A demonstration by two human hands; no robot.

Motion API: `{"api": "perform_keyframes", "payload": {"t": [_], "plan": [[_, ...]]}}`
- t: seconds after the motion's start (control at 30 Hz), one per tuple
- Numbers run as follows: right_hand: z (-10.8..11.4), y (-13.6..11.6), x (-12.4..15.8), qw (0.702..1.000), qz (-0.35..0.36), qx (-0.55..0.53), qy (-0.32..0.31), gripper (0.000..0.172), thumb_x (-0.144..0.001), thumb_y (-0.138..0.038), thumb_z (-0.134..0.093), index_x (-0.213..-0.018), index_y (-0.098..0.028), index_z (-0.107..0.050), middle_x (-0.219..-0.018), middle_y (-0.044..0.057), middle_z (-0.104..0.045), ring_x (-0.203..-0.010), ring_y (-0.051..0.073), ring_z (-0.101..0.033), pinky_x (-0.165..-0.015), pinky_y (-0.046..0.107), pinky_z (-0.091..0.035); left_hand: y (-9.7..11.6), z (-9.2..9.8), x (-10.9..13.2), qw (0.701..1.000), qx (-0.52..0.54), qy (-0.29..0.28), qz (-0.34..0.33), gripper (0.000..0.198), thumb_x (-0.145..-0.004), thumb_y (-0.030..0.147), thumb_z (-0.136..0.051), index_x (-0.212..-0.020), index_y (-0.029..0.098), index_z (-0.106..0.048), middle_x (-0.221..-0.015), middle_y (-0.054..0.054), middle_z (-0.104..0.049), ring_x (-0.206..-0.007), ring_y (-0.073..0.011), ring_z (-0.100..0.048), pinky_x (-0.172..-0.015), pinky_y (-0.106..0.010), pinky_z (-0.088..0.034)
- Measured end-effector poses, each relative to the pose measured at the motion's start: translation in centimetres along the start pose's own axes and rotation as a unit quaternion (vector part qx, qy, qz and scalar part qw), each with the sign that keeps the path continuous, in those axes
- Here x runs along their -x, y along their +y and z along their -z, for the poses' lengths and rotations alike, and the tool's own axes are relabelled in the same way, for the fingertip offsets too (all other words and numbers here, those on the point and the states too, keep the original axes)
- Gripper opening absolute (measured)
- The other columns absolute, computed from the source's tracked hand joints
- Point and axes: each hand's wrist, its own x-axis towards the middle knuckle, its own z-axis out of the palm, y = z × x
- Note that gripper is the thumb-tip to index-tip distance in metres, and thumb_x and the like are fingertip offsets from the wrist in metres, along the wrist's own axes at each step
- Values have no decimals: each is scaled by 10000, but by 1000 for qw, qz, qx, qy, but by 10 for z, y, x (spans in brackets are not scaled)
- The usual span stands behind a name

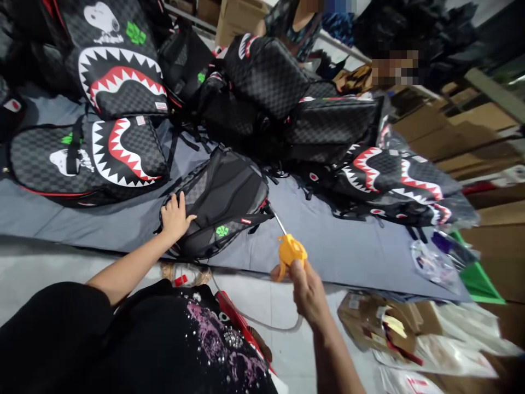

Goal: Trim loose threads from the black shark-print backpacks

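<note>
A black checkered backpack lies on the grey cloth with its padded back and straps facing up. My left hand rests flat on its near left end, fingers spread. In my right hand is a yellow-orange air blow gun, gripped by its handle. Its thin metal nozzle points up and left, with the tip by the backpack's right end; whether the tip touches it I cannot tell. A pale hose hangs below the table edge near the gun.
More shark-mouth backpacks cover the left and back of the cloth-covered table. Others lie to the right. Cardboard boxes stand at right, a carton with plastic bags on the floor. A person is behind the table.
</note>
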Motion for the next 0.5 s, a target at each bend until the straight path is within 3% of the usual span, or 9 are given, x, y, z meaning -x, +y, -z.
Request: {"api": "perform_keyframes", "payload": {"t": [0.13, 0.2, 0.27, 0.37, 0.5], "plan": [[16, -20, -64, 986, 13, 78, -144, 599, -976, -710, -269, -951, -206, -591, -746, 54, -714, -699, 214, -674, -728, 326, -511, -5, 14, 9, 995, 82, -33, 35, 686, -893, 319, -614, -1516, 126, -401, -1631, -194, -280, -1511, -398, -245, -1228, -567, -165], [14, -27, -102, 973, 14, 111, -203, 551, -996, -667, -270, -1019, -205, -568, -739, 36, -715, -663, 199, -679, -690, 302, -508, -6, 20, 28, 986, 140, -64, 61, 523, -925, 454, -554, -1350, 150, -586, -1490, -180, -519, -1396, -351, -466, -1162, -488, -349], [7, -33, -138, 965, 7, 169, -199, 513, -1028, -592, -240, -1075, -195, -560, -726, 31, -712, -641, 191, -684, -662, 285, -498, -11, 26, 47, 967, 208, -103, 102, 600, -946, 636, -395, -1104, 143, -698, -1173, -187, -727, -1071, -306, -698, -934, -414, -537], [-14, -40, -177, 952, 12, 261, -157, 449, -1045, -501, -283, -1109, -174, -585, -714, 51, -706, -686, 212, -697, -667, 286, -477, -23, 33, 65, 928, 298, -130, 180, 843, -910, 784, -179, -846, 121, -696, -867, -207, -762, -709, -245, -734, -655, -334, -566], [-36, -51, -188, 923, 65, 277, -259, 415, -1015, -537, -407, -1083, -188, -622, -650, 30, -685, -629, 191, -676, -613, 255, -455, -34, 32, 62, 884, 362, -109, 275, 794, -879, 822, -268, -752, 139, -654, -843, -217, -760, -705, -241, -741, -583, -290, -542]]}}
